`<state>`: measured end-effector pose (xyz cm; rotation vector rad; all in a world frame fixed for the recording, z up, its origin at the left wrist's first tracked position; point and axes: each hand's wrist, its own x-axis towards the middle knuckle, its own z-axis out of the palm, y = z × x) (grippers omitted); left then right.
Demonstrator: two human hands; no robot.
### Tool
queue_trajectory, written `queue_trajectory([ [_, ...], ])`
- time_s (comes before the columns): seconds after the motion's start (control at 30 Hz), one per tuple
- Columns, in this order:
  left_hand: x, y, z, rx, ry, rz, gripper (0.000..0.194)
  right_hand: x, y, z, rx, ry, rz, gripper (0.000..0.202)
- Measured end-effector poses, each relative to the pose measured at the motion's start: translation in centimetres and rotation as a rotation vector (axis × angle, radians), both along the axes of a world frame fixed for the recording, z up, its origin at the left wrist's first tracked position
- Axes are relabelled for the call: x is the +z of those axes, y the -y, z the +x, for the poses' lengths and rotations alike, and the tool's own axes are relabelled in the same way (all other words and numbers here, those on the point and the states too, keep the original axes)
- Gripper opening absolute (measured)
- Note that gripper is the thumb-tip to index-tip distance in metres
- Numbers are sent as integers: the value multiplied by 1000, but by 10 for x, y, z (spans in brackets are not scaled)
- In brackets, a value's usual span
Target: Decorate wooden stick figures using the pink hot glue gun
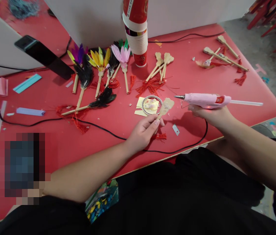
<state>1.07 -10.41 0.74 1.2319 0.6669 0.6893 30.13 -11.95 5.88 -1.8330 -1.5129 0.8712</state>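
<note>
My left hand (pixel 145 130) is closed around the handle of a small wooden paddle (pixel 166 106), its wide head turned up and blotched with pale glue. A red tassel (pixel 161 136) shows just below that hand. My right hand (pixel 208 114) grips a pink hot glue gun (pixel 203 100) with a small red glow on its body. The gun's metal tip points left toward the paddle head, apart from it. A clear glue stick (pixel 247 102) protrudes from its rear. Behind the paddle, a ring (pixel 161 101) lies over pale yellow card pieces (pixel 140 106).
Feathered wooden sticks (pixel 100 76) lie at the back left, beside a stack of paper cups (pixel 140 44). Bare wooden paddles (pixel 161 65) rest behind my hands, others at the far right. A black cord (pixel 111 130) crosses the red table (pixel 106 163). A dark phone (pixel 45 57) leans at left.
</note>
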Motion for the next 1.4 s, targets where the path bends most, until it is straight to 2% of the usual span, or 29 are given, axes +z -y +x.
queue_trajectory([
  [0.3, 0, 0, 0, -5, 12, -2, 40, 6, 0, -5, 49, -17, -27, 36],
  [0.53, -5, 0, -1, -8, 10, -5, 42, 1, -2, -4, 49, -6, -9, 36],
  [0.77, -2, 1, 0, -6, 20, -29, 43, 4, -1, -6, 42, -9, 72, 38],
  [0.97, -2, 0, 0, -5, 13, -8, 42, 3, -1, -4, 108, 69, 20, 40],
  [1.23, -1, -2, 0, -3, 6, -5, 42, 0, -1, -3, 79, 39, -32, 28],
  [1.4, 2, -1, 1, 8, -3, -15, 44, 3, -1, -4, 67, -13, -48, 28],
])
